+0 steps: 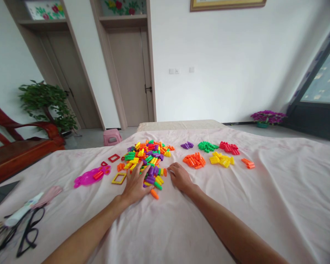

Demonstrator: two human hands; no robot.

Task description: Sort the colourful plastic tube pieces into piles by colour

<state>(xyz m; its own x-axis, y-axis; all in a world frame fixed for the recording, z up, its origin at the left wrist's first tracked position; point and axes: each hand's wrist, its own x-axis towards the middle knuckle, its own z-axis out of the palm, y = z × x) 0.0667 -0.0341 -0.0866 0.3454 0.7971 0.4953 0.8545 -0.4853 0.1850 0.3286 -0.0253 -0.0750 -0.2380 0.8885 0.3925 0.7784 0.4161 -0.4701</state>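
Note:
A mixed pile of small plastic peg-like pieces [150, 154], in purple, green, yellow, orange and red, lies on the pale cloth. My left hand [136, 185] rests on the near left side of this pile, its fingers spread over the pieces. A single orange piece [154, 194] sits by its thumb. Just right of the pile, my right hand [180, 178] is low over the cloth with fingers loosely bent and slightly apart. Its fingertips are close to an orange piece [165, 172] at the pile's edge. No piece shows in it, though its palm is hidden.
Sorted groups lie to the right: purple [187, 145], green [208, 146], red [229, 148], orange [194, 160] and yellow [221, 160]. Leftward are a pink plastic tray [85, 178], a yellow square frame [118, 178], glasses [30, 231] and a white tube [23, 209].

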